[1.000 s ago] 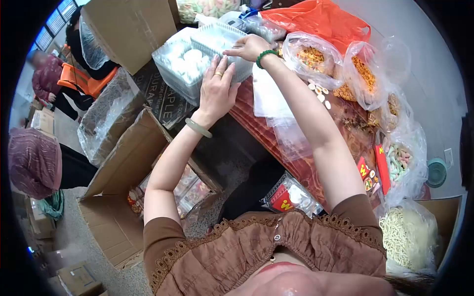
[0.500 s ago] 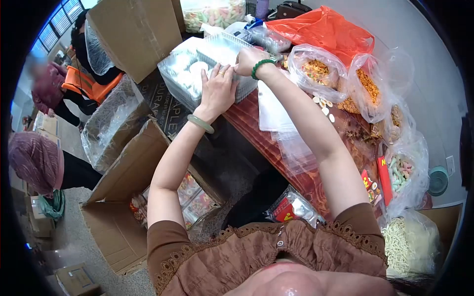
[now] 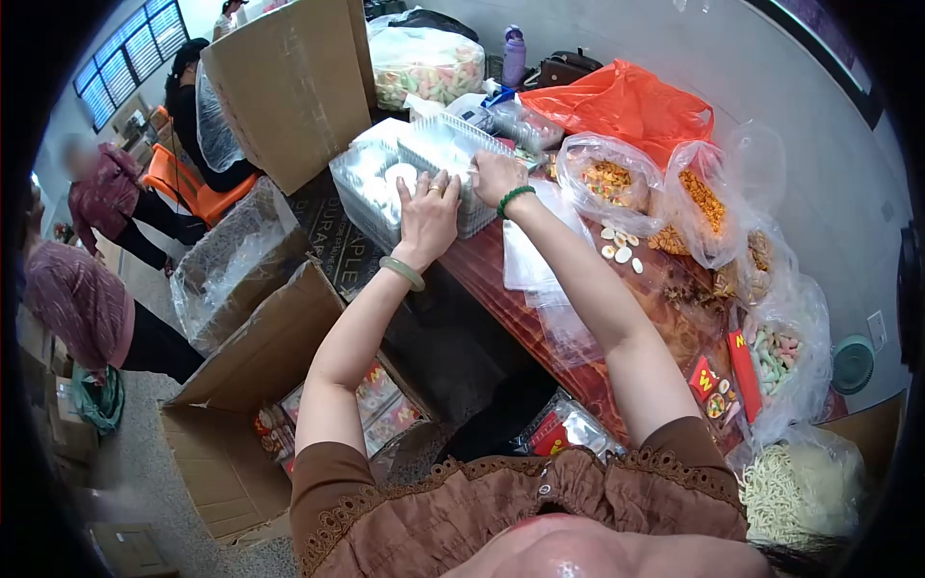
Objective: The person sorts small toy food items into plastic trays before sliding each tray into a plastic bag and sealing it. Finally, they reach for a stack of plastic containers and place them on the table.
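A stack of clear plastic trays [image 3: 366, 197] stands at the far end of the table, with round white shapes showing inside. My left hand [image 3: 431, 217], with a pale green bangle at the wrist, lies on the near side of the stack, fingers stretched out. At the right edge of the stack, my right hand [image 3: 498, 180] has its fingers curled closed on a tray's rim; the fingertips are partly hidden. A green beaded bracelet circles that wrist. Flat clear plastic bags [image 3: 532, 265] lie on the table beneath my right forearm.
Bags of orange snacks [image 3: 706, 200] and pastel candy [image 3: 779, 352] line the table's right side, near a red plastic bag [image 3: 626, 111]. An open carton [image 3: 222, 462] with colourful packs sits lower left. Two people in purple tops stand at left; another person sits behind.
The whole view has shifted, with the scene sitting a little lower. Both hands stay at the tray stack; the left fingers look slightly more spread.
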Available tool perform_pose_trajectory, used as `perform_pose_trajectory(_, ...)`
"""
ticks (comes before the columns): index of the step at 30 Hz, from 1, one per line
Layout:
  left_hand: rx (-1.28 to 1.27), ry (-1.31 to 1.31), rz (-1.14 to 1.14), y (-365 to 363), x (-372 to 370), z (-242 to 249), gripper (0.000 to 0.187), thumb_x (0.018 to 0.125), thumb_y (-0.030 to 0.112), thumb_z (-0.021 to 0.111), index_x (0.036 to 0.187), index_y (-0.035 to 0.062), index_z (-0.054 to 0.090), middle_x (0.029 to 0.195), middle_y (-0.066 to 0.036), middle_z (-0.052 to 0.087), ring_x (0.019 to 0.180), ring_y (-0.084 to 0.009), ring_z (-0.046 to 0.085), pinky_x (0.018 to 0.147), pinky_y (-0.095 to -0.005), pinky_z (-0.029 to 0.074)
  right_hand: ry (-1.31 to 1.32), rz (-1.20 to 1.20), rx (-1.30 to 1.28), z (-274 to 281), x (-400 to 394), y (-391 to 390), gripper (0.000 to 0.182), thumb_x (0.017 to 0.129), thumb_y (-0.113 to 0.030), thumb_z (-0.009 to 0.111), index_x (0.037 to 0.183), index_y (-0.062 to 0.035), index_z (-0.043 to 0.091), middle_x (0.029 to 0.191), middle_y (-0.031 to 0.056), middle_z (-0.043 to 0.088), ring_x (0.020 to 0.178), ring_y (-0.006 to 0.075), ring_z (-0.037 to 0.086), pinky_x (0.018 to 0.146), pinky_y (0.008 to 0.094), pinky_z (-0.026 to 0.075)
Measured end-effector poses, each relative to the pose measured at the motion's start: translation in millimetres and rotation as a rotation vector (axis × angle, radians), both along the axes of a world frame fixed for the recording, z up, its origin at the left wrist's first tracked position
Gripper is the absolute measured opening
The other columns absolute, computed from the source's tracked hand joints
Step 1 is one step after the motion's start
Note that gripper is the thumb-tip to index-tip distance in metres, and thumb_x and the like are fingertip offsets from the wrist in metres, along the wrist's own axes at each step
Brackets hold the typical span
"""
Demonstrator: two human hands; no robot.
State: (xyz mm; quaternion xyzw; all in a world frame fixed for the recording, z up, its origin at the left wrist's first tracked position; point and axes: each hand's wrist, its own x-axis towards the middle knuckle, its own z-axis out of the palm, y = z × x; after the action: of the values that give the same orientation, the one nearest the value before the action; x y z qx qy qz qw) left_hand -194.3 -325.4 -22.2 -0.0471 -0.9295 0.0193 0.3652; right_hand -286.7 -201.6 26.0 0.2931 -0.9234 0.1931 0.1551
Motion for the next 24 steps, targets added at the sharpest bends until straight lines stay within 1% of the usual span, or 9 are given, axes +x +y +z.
perform_pose_trajectory(1, 0.004, -0.017, 0.01, -1.8, 0.4, -1.6, 0.04, 0.085, 0.019, 0.054, 0.124, 0.0095, 0.054, 0.127, -0.01, 0.055, 0.119, -0.0323, 0.048, 0.101, -0.0646, 0.021, 0.003, 0.006, -0.002, 2.7, -4.2, 1.3, 0.025, 0.08, -0.028, 0.06, 0.095, -0.0089, 0.066, 0.092, 0.0167, 0.067, 0.091, 0.0314, 0.065, 0.078, 0.0454, 0.05)
perform_pose_trajectory(3, -0.006, -0.021, 0.021, -4.9, 0.2, -4.4, 0.043, 0.084, 0.017, 0.054, 0.126, 0.0101, 0.053, 0.128, -0.012, 0.054, 0.121, -0.0336, 0.047, 0.102, -0.0643, 0.021, -0.226, 0.049, -0.013, 6.0, -13.5, 4.1, 0.037, 0.08, -0.044, 0.063, 0.094, -0.0103, 0.07, 0.095, 0.0153, 0.068, 0.091, 0.0299, 0.065, 0.081, 0.0406, 0.05)
perform_pose_trajectory(4, -0.012, -0.02, 0.026, -6.3, -1.1, -4.3, 0.045, 0.082, 0.015, 0.054, 0.127, 0.0108, 0.052, 0.129, -0.013, 0.052, 0.122, -0.0348, 0.045, 0.102, -0.0641, 0.02, -0.303, 0.052, -0.029, 8.6, -19.4, 4.2, 0.05, 0.074, -0.055, 0.068, 0.095, -0.0095, 0.071, 0.097, 0.0127, 0.069, 0.09, 0.0255, 0.066, 0.082, 0.0354, 0.05)
perform_pose_trajectory(7, -0.023, -0.09, 0.082, -4.5, 2.9, -3.2, 0.05, 0.079, 0.013, 0.054, 0.13, 0.0115, 0.05, 0.131, -0.015, 0.051, 0.123, -0.0359, 0.044, 0.103, -0.0638, 0.02, -0.456, 0.124, -0.001, 15.6, -31.4, 6.5, 0.052, 0.071, -0.055, 0.072, 0.095, -0.0084, 0.071, 0.095, 0.0108, 0.07, 0.088, 0.0205, 0.066, 0.08, 0.0325, 0.05)
perform_pose_trajectory(13, -0.025, -0.089, 0.076, -6.7, 3.6, -3.6, 0.053, 0.078, 0.012, 0.054, 0.13, 0.0127, 0.05, 0.132, -0.016, 0.05, 0.123, -0.0355, 0.043, 0.103, -0.0635, 0.02, -0.467, 0.124, -0.042, 6.1, -48.6, 5.5, 0.051, 0.073, -0.048, 0.075, 0.099, -0.0036, 0.071, 0.095, 0.0126, 0.07, 0.087, 0.0186, 0.066, 0.08, 0.0311, 0.049)
perform_pose_trajectory(15, -0.02, -0.086, 0.077, -5.7, 3.0, -4.3, 0.053, 0.078, 0.012, 0.055, 0.13, 0.0129, 0.05, 0.131, -0.016, 0.05, 0.123, -0.0354, 0.043, 0.103, -0.0633, 0.02, -0.466, 0.143, -0.025, 7.0, -47.9, 3.1, 0.047, 0.073, -0.045, 0.074, 0.098, -0.0057, 0.072, 0.095, 0.0121, 0.07, 0.087, 0.0192, 0.066, 0.08, 0.0321, 0.05)
perform_pose_trajectory(17, -0.018, -0.07, 0.087, -5.4, 2.0, -4.5, 0.053, 0.078, 0.012, 0.055, 0.13, 0.0132, 0.05, 0.13, -0.016, 0.051, 0.123, -0.0353, 0.044, 0.103, -0.0631, 0.021, -0.408, 0.073, 0.121, 22.7, -34.1, -0.6, 0.039, 0.072, -0.039, 0.072, 0.097, -0.0084, 0.072, 0.095, 0.0124, 0.07, 0.087, 0.0222, 0.067, 0.08, 0.0343, 0.051)
perform_pose_trajectory(20, 0.02, -0.085, 0.09, -3.0, -1.4, -1.4, 0.05, 0.077, 0.012, 0.055, 0.127, 0.0133, 0.052, 0.129, -0.016, 0.051, 0.122, -0.0351, 0.044, 0.102, -0.0625, 0.022, -0.211, 0.068, 0.223, 29.4, -13.6, -11.4, 0.026, 0.071, -0.026, 0.065, 0.084, -0.0049, 0.072, 0.091, 0.0198, 0.068, 0.088, 0.033, 0.067, 0.079, 0.0405, 0.052)
perform_pose_trajectory(24, 0.071, -0.089, 0.107, -0.6, -4.1, 4.5, 0.037, 0.076, 0.011, 0.057, 0.113, 0.0149, 0.058, 0.123, -0.014, 0.053, 0.12, -0.0337, 0.045, 0.1, -0.0611, 0.024, -0.087, 0.062, 0.242, 14.5, -2.1, -16.8, 0.027, 0.073, -0.023, 0.062, 0.086, -0.0005, 0.07, 0.091, 0.0236, 0.066, 0.085, 0.0358, 0.066, 0.076, 0.0433, 0.053)
